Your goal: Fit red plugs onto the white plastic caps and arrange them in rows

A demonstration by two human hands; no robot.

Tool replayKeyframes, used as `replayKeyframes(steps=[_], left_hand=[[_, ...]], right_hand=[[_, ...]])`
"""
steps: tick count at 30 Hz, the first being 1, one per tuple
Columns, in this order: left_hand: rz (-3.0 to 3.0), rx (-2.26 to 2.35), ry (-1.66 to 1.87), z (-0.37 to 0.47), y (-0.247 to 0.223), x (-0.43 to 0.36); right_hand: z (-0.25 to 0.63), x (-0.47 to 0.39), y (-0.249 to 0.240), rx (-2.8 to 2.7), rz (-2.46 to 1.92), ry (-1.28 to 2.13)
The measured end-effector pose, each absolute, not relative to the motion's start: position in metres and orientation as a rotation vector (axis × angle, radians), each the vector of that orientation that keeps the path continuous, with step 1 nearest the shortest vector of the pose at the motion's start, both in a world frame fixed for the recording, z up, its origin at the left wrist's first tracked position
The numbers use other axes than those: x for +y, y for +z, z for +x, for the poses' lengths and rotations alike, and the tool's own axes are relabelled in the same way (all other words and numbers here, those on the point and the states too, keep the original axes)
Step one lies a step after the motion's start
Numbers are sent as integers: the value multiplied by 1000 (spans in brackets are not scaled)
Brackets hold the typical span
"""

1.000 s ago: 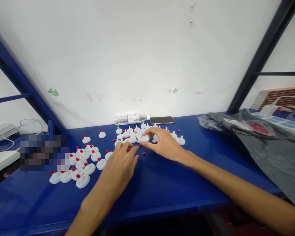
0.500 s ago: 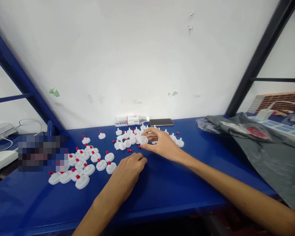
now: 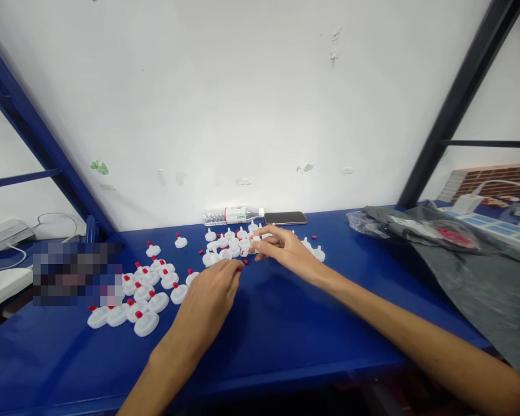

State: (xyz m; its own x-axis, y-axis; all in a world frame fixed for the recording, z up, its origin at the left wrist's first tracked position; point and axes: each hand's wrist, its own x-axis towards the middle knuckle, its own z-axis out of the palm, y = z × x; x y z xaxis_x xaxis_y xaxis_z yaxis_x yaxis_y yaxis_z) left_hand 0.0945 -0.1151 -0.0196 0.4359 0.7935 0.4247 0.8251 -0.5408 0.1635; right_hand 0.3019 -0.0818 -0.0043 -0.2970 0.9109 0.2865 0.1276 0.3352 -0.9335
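My left hand is closed low over the blue table, with a small red cap showing at its fingertips. Another red cap lies just beyond them. In my right hand, thumb and fingers pinch a white funnel-shaped lid, which the fingers partly hide. Behind both hands spreads a group of white lids with bare spouts. To the left lie several white lids with red caps on their spouts, partly covered by my left hand at the right side.
A clear plastic bottle lies along the wall beside a phone. Grey plastic bags cover the right end of the blue table. Power strips sit at the right. A pixelated patch hides something at the left.
My left hand has moved forward and left over the loose red caps. My right hand has turned the lid it holds, so the lid's round face no longer points toward me.
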Motion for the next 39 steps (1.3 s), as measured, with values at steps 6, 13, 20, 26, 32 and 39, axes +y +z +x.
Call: replayKeyframes(steps=[6, 13, 20, 26, 32, 39], left_hand=[[-2417, -1390, -1189, 85, -6, -117], [-2473, -1270, -1325, 87, -8, -116], [-2638, -1587, -1734, 94, 8, -129], [-2575, -1779, -1656, 90, 24, -135], [-2528, -1716, -707, 67, 21, -130], [-2401, -1688, -146, 68, 10, -124]], right_hand=[[301, -85, -6, -1734, -837, 1162], [299, -90, -3, -1729, -772, 1250], [301, -90, -4, -1713, -626, 1409], [298, -94, -1, -1812, -611, 1447], [299, -83, -4, -1690, -896, 1220], [297, -84, -7, -1650, -940, 1186]])
